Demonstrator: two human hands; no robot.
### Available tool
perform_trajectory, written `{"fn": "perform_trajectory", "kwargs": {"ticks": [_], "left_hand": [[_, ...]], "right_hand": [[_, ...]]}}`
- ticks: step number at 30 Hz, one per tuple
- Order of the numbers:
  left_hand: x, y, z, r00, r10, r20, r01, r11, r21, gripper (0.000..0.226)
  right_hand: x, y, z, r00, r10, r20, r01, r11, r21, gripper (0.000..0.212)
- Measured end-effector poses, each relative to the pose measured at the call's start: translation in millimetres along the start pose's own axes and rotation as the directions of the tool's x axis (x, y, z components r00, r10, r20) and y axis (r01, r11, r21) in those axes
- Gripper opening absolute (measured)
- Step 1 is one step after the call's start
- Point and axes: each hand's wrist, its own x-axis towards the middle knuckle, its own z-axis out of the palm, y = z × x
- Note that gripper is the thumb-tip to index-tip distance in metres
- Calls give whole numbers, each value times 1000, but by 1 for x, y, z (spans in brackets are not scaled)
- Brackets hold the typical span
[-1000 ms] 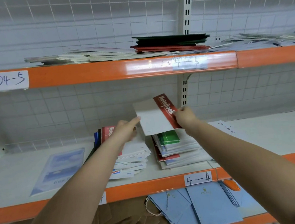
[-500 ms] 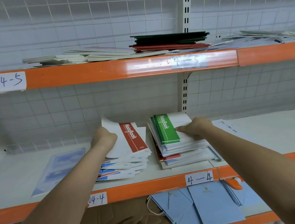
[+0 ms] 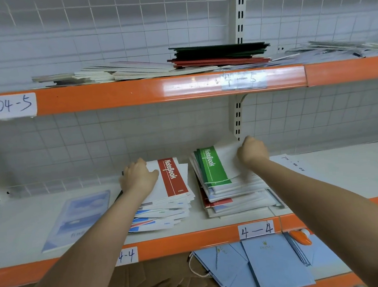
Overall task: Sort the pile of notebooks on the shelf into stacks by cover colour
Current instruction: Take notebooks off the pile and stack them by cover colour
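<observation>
White gridded backing and orange-edged shelving fill the view, and both forearms reach over the middle shelf (image 3: 213,223) where the notebooks lie. Under the right hand sits the unsorted pile (image 3: 236,198), its edges showing green, red and blue mixed together. Just beside it, under the left hand, is a second stack (image 3: 166,211) with a red-banded notebook (image 3: 171,178) on top, though blue and green edges show lower down, so it hardly looks sorted yet. Judging by this, the red one has been placed and the next pick is underway.

Right hand (image 3: 253,152) curls its fingers round the far corner of the green-banded notebook (image 3: 215,166) on top of the pile, peeling that corner upward. Left hand (image 3: 138,178) rests on the white part of the red-banded cover, fingers loosely bent, pressing rather than gripping as far as I can tell.

Next, the green one needs lifting clear and a spot of its own, apart from both piles.
</observation>
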Motion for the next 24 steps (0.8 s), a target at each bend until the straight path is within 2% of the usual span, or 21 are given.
{"fn": "perform_trajectory", "kwargs": {"ticks": [2,3,5,7,8,10,12,14,17,19,21,22,24], "left_hand": [[0,10,-1,996,24,87,-1,965,-263,37],[-1,18,-3,985,32,168,42,909,-415,34],[-5,33,-6,918,49,393,245,709,-661,37],[-12,44,-6,839,99,534,411,528,-743,33],[-14,48,-5,835,97,541,443,465,-767,25],[-13,48,-6,881,24,473,426,397,-813,13],[-7,40,-9,923,-57,380,367,427,-826,18],[-1,26,-13,949,-116,295,309,545,-780,16],[6,4,-15,963,-175,205,265,754,-601,16],[5,-3,-14,960,-201,194,266,873,-409,15],[2,-6,-12,956,-243,164,265,955,-133,19],[1,-8,-9,956,-261,131,264,964,-5,25],[-2,-11,-1,956,-279,88,269,957,109,38]], "right_hand": [[-2,-7,-2,1000,-6,-13,8,984,178,26],[-4,-11,-1,1000,-4,-8,6,964,267,26],[-13,-22,5,999,-25,46,2,904,428,25],[-24,-34,14,989,-61,137,-25,834,552,22],[-29,-39,18,980,-81,181,-41,810,585,21],[-31,-41,24,963,-123,240,-39,816,576,19],[-26,-35,25,962,-154,226,41,898,437,23],[-19,-22,19,969,-162,186,136,980,144,33],[-11,0,13,982,-46,184,100,949,-298,70],[-7,11,14,978,43,206,40,923,-384,91],[-3,17,17,966,98,241,3,923,-385,103],[-1,18,18,961,110,252,-5,923,-385,105],[1,18,18,962,114,249,-11,924,-381,103]]}}
